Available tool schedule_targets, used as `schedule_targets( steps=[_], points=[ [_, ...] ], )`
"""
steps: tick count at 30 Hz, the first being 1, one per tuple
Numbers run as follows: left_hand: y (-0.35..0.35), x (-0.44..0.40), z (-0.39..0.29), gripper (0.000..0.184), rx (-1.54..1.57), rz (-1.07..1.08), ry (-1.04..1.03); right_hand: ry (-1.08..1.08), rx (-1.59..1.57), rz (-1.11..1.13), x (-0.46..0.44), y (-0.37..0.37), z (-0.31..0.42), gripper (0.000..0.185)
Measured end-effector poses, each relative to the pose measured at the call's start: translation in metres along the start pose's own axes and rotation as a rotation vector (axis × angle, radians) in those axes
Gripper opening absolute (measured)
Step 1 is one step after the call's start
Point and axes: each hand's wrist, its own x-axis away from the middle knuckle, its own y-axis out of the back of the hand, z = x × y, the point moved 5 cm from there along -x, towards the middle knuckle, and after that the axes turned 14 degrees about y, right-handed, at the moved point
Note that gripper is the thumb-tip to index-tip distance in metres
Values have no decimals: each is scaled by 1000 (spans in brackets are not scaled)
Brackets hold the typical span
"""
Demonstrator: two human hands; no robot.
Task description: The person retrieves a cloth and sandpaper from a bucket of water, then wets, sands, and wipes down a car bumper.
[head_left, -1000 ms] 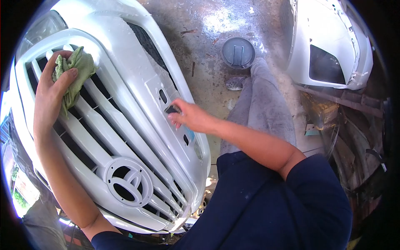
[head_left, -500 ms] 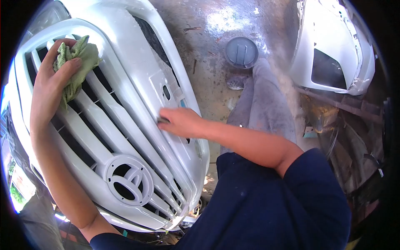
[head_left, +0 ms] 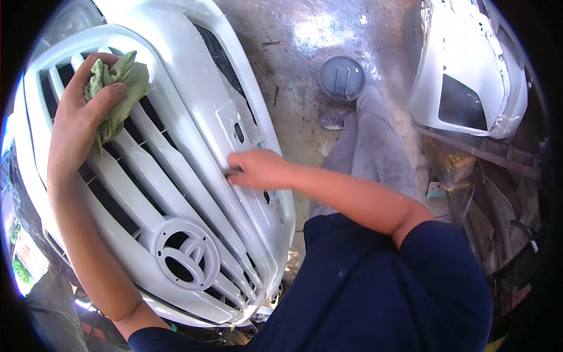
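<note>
A white car grille (head_left: 142, 171), with slats and an oval emblem ring (head_left: 187, 253), sits within a white front bumper (head_left: 176, 64). At the upper slats, my left hand (head_left: 79, 114) grips a crumpled green cloth (head_left: 124, 94), thumb laid over it. My right hand (head_left: 258, 169) is closed against the bumper's ridge beside the grille. Between its fingers shows the edge of a small dark flat piece (head_left: 234, 171); most of it is covered, and its kind is unclear.
On the wet concrete floor (head_left: 293, 111) stands a grey round lidded container (head_left: 342, 78), close to my foot (head_left: 333, 119). Another white bumper (head_left: 457, 70) rests at the upper right, above stacked dark parts (head_left: 498, 193).
The view has shifted slightly. My right hand stays on the bumper ridge, with a little less blur. My left hand still holds the cloth at the upper slats.
</note>
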Motion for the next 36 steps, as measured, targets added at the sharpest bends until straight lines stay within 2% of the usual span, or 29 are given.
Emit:
schedule_targets(
  steps=[2, 4, 8, 11, 16, 17, 20, 23, 26, 30, 33, 36],
  points=[
    [1, 0, -1, 56, 35, 11, 1, 128, -17, -255, -35, 29, -10, 30],
    [3, -1, 0, 54, 16, -2, 0, 15, -170, -268, -69, 75, 5, 34],
    [3, 2, -5, 51, 4, -22, 0, 168, 43, -470, -135, 141, 15, 38],
    [3, 3, -7, 50, 79, 32, 53, 172, 23, -640, -132, 132, 13, 39],
    [6, 5, -15, 52, 52, -85, -83, -10, -180, -592, -73, 71, 14, 40],
    [10, 5, -17, 51, 17, -118, -111, -33, -197, -599, -73, 72, 16, 39],
    [14, 2, -16, 42, -88, -154, -21, 58, -166, -726, -116, 111, 29, 37],
    [23, 3, -26, 36, -119, -116, 57, 153, 46, -923, -173, 157, 36, 37],
    [25, -7, -23, 32, -148, -94, 133, 156, 31, -852, -166, 157, 44, 36],
    [33, -45, -30, 33, -247, -227, 28, 136, -34, -750, -159, 158, 50, 32],
    [47, -80, -34, 35, -255, -127, 182, 300, 80, -843, -216, 202, 71, 27],
    [51, -101, -23, 32, -340, -126, 204, 297, 105, -777, -249, 224, 89, 24]
  ],
)
